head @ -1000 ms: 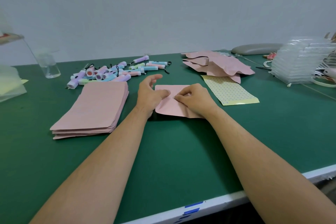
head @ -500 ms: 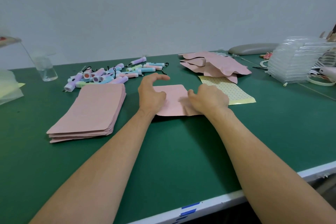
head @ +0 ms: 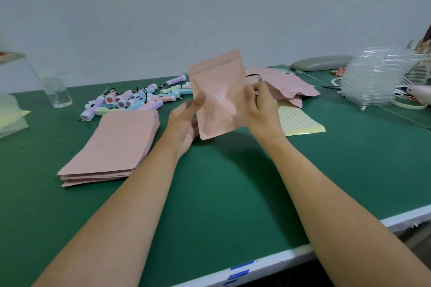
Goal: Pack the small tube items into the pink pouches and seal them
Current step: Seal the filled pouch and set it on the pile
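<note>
- Curled fingers of the right hand [head: 261, 109] grip the right edge of a pink pouch [head: 217, 98], which is held upright above the green table [head: 210, 205].
- At the pouch's left edge, the left hand [head: 184, 121] pinches it, thumb on the front and fingers hidden behind.
- Its front, facing the camera, carries a small round pale mark.
- To the left, a stack of flat pouches [head: 112, 144] lies on the table.
- Just behind that stack, pastel tubes [head: 133, 100] lie in a loose pile.
- Behind the right hand sits a heap of crumpled pouches [head: 291, 86], with a yellow dotted sheet [head: 300, 121] just in front of it.
- Clear plastic trays [head: 377, 79] stand far right, and a clear bottle [head: 56, 93] far left.
</note>
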Tool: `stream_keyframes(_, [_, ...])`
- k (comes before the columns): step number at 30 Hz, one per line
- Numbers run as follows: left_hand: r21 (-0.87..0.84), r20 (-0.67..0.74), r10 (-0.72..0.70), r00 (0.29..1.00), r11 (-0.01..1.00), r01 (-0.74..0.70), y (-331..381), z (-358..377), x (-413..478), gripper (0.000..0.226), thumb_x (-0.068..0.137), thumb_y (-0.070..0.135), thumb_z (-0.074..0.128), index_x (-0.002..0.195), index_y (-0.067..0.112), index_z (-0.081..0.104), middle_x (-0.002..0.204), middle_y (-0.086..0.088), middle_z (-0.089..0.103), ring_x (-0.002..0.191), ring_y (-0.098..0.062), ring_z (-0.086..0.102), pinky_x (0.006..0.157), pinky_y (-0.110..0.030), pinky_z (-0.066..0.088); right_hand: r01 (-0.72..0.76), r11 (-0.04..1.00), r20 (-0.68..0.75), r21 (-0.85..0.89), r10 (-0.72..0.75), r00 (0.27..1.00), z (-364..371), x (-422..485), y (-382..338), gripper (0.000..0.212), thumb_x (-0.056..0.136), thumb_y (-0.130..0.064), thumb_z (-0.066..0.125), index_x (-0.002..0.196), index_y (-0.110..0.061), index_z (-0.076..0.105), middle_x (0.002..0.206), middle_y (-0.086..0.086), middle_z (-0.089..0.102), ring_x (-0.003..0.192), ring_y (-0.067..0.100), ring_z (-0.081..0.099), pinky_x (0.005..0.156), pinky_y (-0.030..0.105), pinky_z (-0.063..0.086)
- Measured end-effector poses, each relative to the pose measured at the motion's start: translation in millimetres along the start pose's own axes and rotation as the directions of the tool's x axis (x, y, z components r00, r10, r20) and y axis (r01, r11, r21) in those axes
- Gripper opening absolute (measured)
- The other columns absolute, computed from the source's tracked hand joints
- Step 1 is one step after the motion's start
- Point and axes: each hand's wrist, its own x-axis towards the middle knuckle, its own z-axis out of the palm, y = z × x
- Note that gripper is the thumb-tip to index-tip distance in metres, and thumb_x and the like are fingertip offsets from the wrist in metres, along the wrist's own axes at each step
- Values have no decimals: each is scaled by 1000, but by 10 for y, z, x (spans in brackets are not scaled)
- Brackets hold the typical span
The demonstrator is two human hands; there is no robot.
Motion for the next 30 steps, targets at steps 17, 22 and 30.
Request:
stream_keyframes(17, [167, -18, 52, 998, 985, -49, -45, 86, -32, 65, 75, 57, 84, 122, 13, 72, 115, -2, 80, 101, -17, 75, 75, -29, 58, -392, 856, 406, 337, 243, 881, -23, 41, 116, 26, 101, -29, 68, 105, -4, 73, 86, 4, 78, 72, 13, 72, 64, 31, 59])
stream_keyframes(22, [282, 61, -22, 998, 959, 4, -53, 117, -23, 57, 88, 62, 72, 123, 17, 67, 113, 1, 80, 102, -25, 78, 68, -22, 61, -302, 847, 21, 438, 326, 945, -15, 151, 100, 27, 106, -24, 56, 84, -10, 63, 67, -4, 67, 53, 11, 61, 50, 27, 49])
stream_keyframes(30, [338, 46, -43, 998, 941, 25, -78, 118, 12, 31, 100, 17, 71, 130, 12, 65, 107, -4, 81, 88, -22, 80, 66, -22, 61, -219, 681, -229, 698, 502, 834, -282, 434, 118, 26, 107, -24, 56, 89, -5, 61, 69, 5, 66, 54, 17, 64, 54, 28, 54])
